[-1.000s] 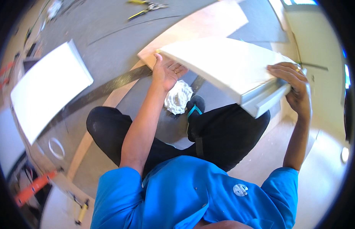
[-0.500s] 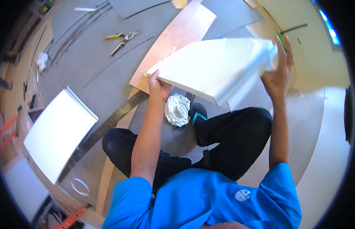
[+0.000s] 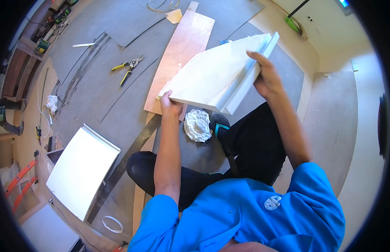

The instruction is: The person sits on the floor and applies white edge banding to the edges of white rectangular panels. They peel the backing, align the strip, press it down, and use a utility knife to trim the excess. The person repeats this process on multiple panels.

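Note:
A white panel point(image 3: 214, 71) with a raised, folded lip point(image 3: 248, 75) along its right side is held tilted above my lap. My left hand point(image 3: 171, 106) pinches its near left corner, thumb on top and fingers beneath. My right hand point(image 3: 267, 79) grips the folded lip, with the thumb over the upper face and the other fingers mostly hidden behind. Below the panel, a crumpled white bundle point(image 3: 198, 126) lies on the floor near my sandalled foot. A long pinkish board point(image 3: 188, 40) lies partly under the panel's far left side.
Yellow-and-black handled snips point(image 3: 128, 69) lie on the grey sheeting to the left. A second white panel point(image 3: 83, 168) rests at the lower left, close to a white ring point(image 3: 112, 224) and an orange ladder point(image 3: 22, 180). A green-headed broom point(image 3: 292, 24) leans at the far right.
My right hand has come inward from spread fingers by the panel's right end to a grip on the lip. The panel's right side has moved left; the whole view has shifted.

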Available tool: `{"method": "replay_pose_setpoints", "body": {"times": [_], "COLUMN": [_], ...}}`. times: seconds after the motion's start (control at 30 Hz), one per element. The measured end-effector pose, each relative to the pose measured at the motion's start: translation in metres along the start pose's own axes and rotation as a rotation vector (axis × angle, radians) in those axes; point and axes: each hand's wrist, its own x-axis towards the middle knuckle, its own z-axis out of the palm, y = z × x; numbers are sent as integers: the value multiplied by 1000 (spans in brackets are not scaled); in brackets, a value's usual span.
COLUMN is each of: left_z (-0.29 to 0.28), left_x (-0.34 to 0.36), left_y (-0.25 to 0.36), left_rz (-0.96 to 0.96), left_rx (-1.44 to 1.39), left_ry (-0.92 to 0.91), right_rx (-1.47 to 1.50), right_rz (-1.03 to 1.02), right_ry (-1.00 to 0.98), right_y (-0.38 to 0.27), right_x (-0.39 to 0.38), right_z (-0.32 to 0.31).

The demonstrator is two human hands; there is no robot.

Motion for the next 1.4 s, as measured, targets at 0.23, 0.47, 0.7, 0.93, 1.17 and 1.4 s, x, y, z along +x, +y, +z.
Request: {"method": "replay_pose_setpoints", "body": {"times": [0.23,0.47,0.7,0.93,1.17,1.4], "left_z": [-3,9,-51,-100,-114,-61], "left_x": [-14,34,83,96,105,75], "left_y": [-8,-30,-55,-88,-87,-46], "left_rz": [-82,144,-1,51,32,-337], "left_rx": [-82,200,139,226,213,1097], "left_ry": [-244,-340,-118,-26,35,498], "right_rx": [-116,-3,279,226,233,-196], "right_rz": [229,237,364,376,391,449], "right_ry": [-275,-69,408,428,429,411], "right_y": [-43,98,211,262,290,294], "right_x": [15,152,161,180,192,185], "right_z": [-118,-242,-244,-282,-284,-295]}}
